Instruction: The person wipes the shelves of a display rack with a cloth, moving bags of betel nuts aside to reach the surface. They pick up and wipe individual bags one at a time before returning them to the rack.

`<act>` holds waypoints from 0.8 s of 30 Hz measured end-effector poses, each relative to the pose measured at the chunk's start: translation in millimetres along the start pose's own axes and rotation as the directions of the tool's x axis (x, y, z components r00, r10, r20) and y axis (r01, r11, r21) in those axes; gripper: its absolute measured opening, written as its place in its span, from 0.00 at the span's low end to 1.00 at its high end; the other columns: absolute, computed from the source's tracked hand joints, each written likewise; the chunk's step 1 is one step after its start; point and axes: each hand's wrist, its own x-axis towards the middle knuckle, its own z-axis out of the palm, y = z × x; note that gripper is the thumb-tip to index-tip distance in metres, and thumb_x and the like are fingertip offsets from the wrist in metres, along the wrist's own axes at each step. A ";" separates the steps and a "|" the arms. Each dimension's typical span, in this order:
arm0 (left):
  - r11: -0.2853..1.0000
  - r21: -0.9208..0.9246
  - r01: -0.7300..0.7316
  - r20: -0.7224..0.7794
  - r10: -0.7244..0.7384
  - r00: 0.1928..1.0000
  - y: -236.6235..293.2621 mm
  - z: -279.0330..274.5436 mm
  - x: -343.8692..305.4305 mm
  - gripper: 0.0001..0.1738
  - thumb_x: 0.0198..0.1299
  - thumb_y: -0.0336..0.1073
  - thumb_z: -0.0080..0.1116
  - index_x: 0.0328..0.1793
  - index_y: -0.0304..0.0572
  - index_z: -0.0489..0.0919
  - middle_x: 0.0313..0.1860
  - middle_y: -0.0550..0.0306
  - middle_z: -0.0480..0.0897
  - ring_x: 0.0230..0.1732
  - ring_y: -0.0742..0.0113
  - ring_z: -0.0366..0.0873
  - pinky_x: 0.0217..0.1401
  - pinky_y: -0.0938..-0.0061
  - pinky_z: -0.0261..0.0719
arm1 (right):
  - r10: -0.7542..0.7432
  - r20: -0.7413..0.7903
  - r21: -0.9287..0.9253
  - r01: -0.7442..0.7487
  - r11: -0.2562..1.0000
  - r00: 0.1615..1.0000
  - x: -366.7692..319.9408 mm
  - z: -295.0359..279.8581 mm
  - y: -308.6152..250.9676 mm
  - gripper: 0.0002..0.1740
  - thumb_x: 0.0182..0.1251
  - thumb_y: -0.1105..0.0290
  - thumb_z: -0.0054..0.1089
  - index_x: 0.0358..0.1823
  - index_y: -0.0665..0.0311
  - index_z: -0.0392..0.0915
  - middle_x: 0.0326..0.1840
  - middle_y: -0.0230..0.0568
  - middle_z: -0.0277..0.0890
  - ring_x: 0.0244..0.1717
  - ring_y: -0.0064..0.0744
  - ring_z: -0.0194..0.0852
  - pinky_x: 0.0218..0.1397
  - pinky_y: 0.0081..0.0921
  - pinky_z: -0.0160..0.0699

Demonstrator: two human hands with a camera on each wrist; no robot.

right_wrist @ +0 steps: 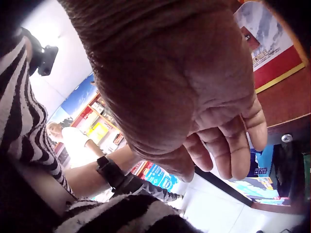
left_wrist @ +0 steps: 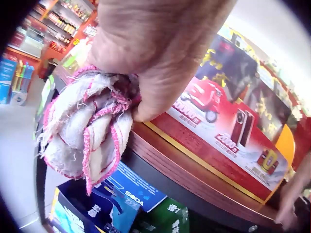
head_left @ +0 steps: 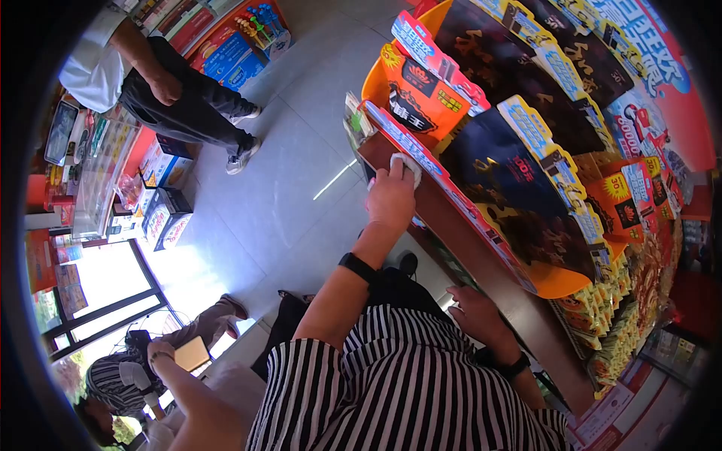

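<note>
My left hand grips a bunched white cloth with pink stitched edges and frayed threads. The cloth is at the far end of the brown wooden ledge along the front of a display stand. Thumb and fingers close around its upper folds, and the fingertips are partly hidden in the left wrist view. Further along the same ledge, at its near side, my right hand hangs with relaxed, loosely bent fingers. Its palm shows bare in the right wrist view, holding nothing.
Dark gift bags and an orange bag fill the stand above the ledge, behind a printed cardboard strip. Blue boxes sit beneath the ledge. One person stands across the tiled floor; others are at lower left.
</note>
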 end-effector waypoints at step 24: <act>0.993 -0.052 0.111 -0.046 -0.113 0.993 -47.4 -17.3 33.2 0.25 0.45 0.29 0.61 0.54 0.42 0.76 0.65 0.49 0.68 0.50 0.43 0.75 0.54 0.58 0.77 | 0.009 0.033 -0.057 -0.007 0.998 0.999 -34.5 6.4 15.7 0.22 0.58 0.67 0.60 0.54 0.63 0.72 0.45 0.50 0.75 0.46 0.50 0.76 0.49 0.38 0.76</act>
